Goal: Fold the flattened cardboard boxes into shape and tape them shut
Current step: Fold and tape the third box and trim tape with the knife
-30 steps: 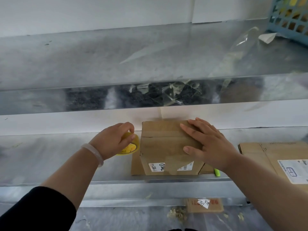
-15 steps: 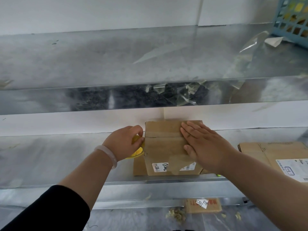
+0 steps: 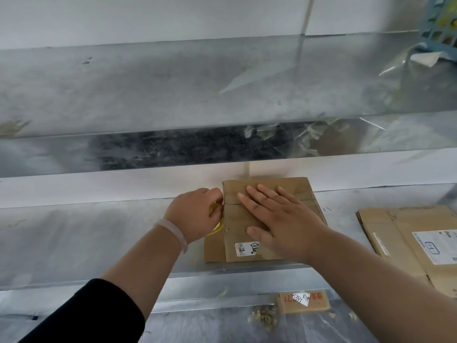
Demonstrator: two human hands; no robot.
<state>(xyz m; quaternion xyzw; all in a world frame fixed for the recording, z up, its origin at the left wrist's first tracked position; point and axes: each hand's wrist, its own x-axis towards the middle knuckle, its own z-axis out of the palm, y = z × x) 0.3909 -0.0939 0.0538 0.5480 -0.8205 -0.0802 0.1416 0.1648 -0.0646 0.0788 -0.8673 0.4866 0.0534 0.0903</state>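
Observation:
A small folded cardboard box (image 3: 235,219) stands on the metal shelf (image 3: 99,231), with a white label on its front face and its top flaps closed. My right hand (image 3: 282,219) lies flat on the box top, fingers spread, pressing it down. My left hand (image 3: 197,214) is at the box's left edge, closed around a yellow tape roll (image 3: 217,225) that is mostly hidden under the hand. A bracelet sits on my left wrist.
A stack of flattened cardboard boxes (image 3: 408,243) with a white label lies to the right on the same shelf. An upper metal shelf (image 3: 173,95) hangs over the work area, with a blue basket (image 3: 440,26) at its far right. Another small carton (image 3: 304,302) lies below.
My left hand with the tape roll has moved right up to the box's left edge. My right hand has slid left across the box top.

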